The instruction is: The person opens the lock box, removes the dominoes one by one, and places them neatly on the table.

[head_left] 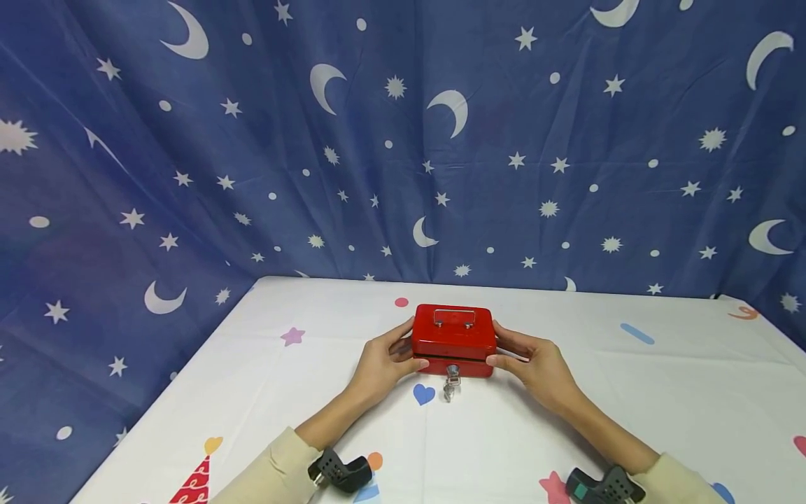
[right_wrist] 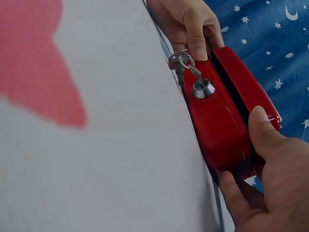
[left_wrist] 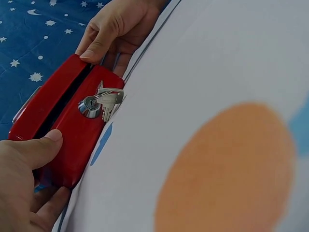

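Observation:
A small red cash box (head_left: 455,336) sits on the table, its wire handle (head_left: 455,312) folded on top. A dark gap runs between lid and base in both wrist views. One key sits in the round lock (left_wrist: 90,107) at the front, and another key (left_wrist: 109,102) hangs from the same ring. My left hand (head_left: 380,365) grips the left end, thumb on the front corner. At the opposite end my right hand (head_left: 540,367) holds the box, its thumb (right_wrist: 260,121) close to the gap. The far fingers are partly hidden behind the box.
A white tablecloth (head_left: 302,378) with printed coloured shapes covers the table. Behind and to the left hangs a blue curtain (head_left: 378,189) with moons and stars. Dark wrist devices (head_left: 340,471) sit near both cuffs.

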Tool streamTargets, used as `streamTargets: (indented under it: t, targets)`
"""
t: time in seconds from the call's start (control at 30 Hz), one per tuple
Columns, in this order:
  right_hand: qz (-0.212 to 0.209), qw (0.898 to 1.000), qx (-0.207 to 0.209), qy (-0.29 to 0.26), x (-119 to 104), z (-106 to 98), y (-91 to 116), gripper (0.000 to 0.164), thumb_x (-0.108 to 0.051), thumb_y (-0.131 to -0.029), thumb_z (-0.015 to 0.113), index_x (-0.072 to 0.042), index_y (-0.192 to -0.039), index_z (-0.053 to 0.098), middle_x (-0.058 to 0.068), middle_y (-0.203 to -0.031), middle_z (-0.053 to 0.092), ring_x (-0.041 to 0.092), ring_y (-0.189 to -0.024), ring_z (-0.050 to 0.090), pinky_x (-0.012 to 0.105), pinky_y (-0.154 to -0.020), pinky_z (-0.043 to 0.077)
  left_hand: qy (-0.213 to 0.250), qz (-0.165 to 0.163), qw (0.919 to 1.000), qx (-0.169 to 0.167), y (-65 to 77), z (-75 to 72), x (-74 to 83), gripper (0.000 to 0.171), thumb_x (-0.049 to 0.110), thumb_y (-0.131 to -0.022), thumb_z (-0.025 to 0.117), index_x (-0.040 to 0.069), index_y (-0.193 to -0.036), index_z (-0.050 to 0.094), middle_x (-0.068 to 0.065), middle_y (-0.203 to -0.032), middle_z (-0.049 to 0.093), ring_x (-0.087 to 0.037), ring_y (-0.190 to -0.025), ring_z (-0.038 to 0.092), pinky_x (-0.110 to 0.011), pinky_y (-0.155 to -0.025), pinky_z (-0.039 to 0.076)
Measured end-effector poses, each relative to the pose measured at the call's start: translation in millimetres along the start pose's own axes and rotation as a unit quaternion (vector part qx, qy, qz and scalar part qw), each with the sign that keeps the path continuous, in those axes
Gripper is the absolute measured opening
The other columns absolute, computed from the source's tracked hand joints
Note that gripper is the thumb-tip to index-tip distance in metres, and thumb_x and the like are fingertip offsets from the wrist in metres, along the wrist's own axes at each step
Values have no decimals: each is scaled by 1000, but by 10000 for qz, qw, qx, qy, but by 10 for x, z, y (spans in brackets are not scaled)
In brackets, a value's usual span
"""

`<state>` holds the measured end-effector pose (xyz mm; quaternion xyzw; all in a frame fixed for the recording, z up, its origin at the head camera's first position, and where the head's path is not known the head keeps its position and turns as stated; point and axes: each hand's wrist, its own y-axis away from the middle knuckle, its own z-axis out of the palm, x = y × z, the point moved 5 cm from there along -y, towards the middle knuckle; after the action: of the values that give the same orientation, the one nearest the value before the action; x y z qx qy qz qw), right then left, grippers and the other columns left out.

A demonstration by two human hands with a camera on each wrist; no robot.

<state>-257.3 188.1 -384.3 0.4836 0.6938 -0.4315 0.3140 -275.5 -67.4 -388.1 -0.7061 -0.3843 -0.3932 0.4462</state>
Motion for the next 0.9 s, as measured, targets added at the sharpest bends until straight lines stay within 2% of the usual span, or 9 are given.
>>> streamTargets:
  t: [0.1, 0.27, 0.4, 0.57, 0.9]
  targets:
    - [39, 10000, 38, -1, -10, -3, 3, 71, -30, -76, 80, -10, -138, 52, 8, -129, 59, 23, -112, 61, 27, -86, 50, 0, -28, 10000, 45, 0, -3, 0, 72, 5, -79, 77, 0, -142, 43, -16, -135, 53, -28, -117, 56, -31, -89, 49]
    - [-84, 9993, 278, 247, -46, -19, 13, 66, -29, -74, 81, -7, -131, 59, 8, -122, 64, 20, -104, 65, 18, -82, 50, -250, -54, 9995, 178, 5, -10, 7, 67, 6, -79, 77, 1, -139, 46, -13, -130, 57, -24, -114, 59, -30, -90, 49]
    - [-191, 9974, 504, 473, -78, -41, 27, 57, -27, -72, 83, -6, -122, 66, 7, -112, 69, 18, -97, 68, 18, -79, 52, -269, -24, 9993, 272, 7, -6, 17, 62, 5, -79, 77, -1, -134, 49, -15, -128, 59, -26, -112, 60, -33, -91, 49]
    - [-233, 9951, 693, 673, -104, -46, 34, 50, -26, -72, 83, -6, -116, 70, 5, -107, 70, 16, -95, 68, 20, -79, 52, -237, 157, 9990, 339, 12, -15, 31, 58, 3, -79, 77, -3, -131, 51, -17, -129, 57, -29, -112, 59, -37, -92, 48]
    - [-335, 9934, 877, 657, -131, -66, 42, 43, -18, -74, 82, -7, -114, 71, 5, -102, 72, 19, -97, 67, 16, -78, 51, -153, 375, 9989, 255, 20, -20, 89, 55, 2, -85, 71, 2, -136, 50, -12, -130, 57, -27, -113, 58, -35, -92, 49]
